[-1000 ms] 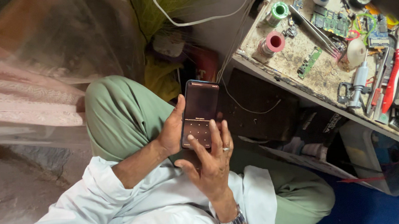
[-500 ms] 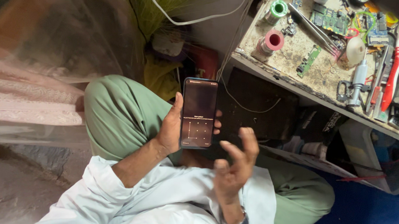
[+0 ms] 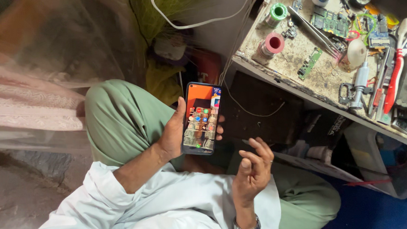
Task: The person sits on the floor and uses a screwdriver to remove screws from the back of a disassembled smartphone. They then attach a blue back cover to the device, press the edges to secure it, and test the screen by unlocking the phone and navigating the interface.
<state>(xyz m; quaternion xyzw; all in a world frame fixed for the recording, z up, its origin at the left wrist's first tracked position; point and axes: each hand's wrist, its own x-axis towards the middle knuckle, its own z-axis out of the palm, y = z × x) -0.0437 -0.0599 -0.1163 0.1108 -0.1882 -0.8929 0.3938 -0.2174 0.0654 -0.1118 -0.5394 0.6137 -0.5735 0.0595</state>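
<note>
A dusty bench (image 3: 298, 73) carries spools, circuit boards and tools. The left hand (image 3: 172, 136) grips a lit phone (image 3: 201, 119); the right hand (image 3: 254, 172) hovers, fingers loosely curled.

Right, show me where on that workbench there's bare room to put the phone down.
On the workbench, one bare patch lies between the pink spool and the small green board, near the front edge. The right side is crowded with tools, circuit boards and a red-handled brush. The left hand holds the phone.
</note>
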